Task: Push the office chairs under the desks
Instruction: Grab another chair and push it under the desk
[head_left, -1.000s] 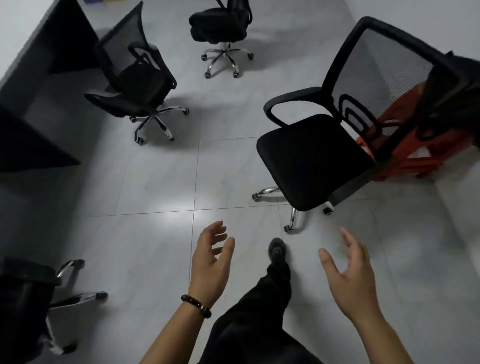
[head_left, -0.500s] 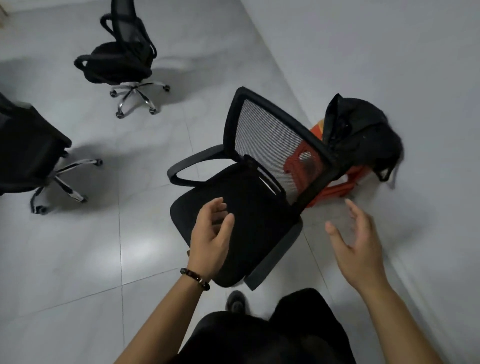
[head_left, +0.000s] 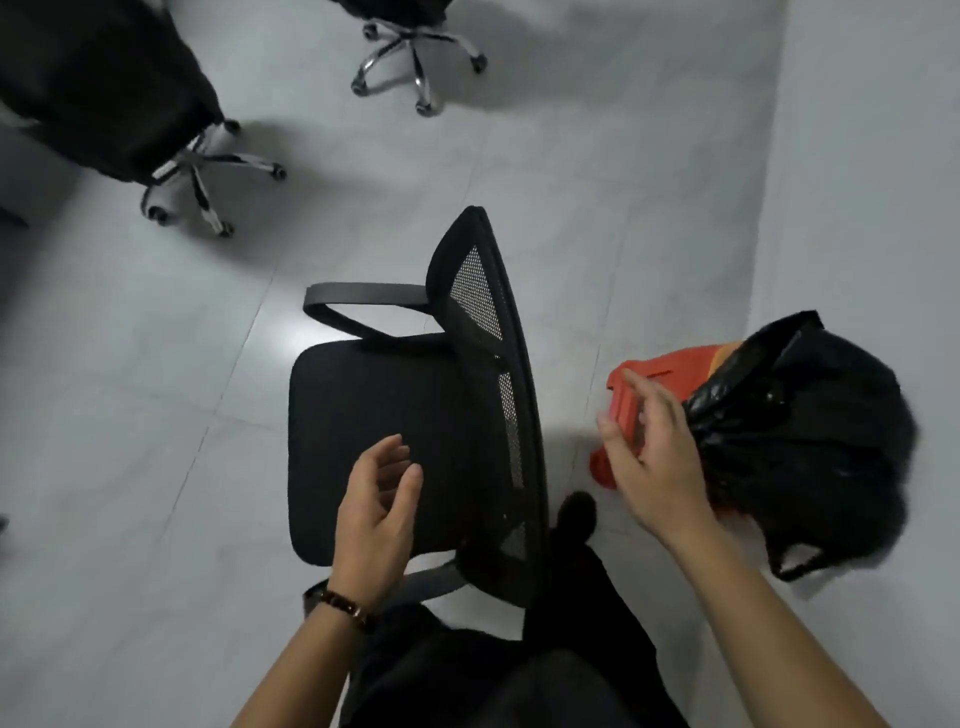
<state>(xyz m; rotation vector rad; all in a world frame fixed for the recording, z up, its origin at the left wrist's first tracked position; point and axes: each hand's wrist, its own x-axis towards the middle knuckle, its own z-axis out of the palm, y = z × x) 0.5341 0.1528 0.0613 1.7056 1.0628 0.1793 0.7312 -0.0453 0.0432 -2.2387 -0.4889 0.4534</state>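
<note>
A black mesh-back office chair (head_left: 374, 415) stands right below me, seat to the left, its backrest rim running down the middle of the view. My left hand (head_left: 376, 512) hovers over the seat, fingers relaxed, holding nothing. My right hand (head_left: 652, 457) hangs open on the other side of the backrest, not touching it. Two more black chairs stand further off: one at the upper left (head_left: 119, 88) and one at the top (head_left: 415, 47), of which mostly the chrome base shows. No desk is in view.
A red plastic stool (head_left: 670, 371) with a black bag (head_left: 810, 441) on it stands just right of the chair, against the white wall (head_left: 872, 182). My dark trouser leg and shoe (head_left: 574, 512) are behind the backrest. Grey tiled floor (head_left: 130, 441) spreads to the left.
I have stepped up behind the near chair and now look almost straight down on it. Both hands have moved forward, one on each side of the backrest. The chairs themselves have not moved.
</note>
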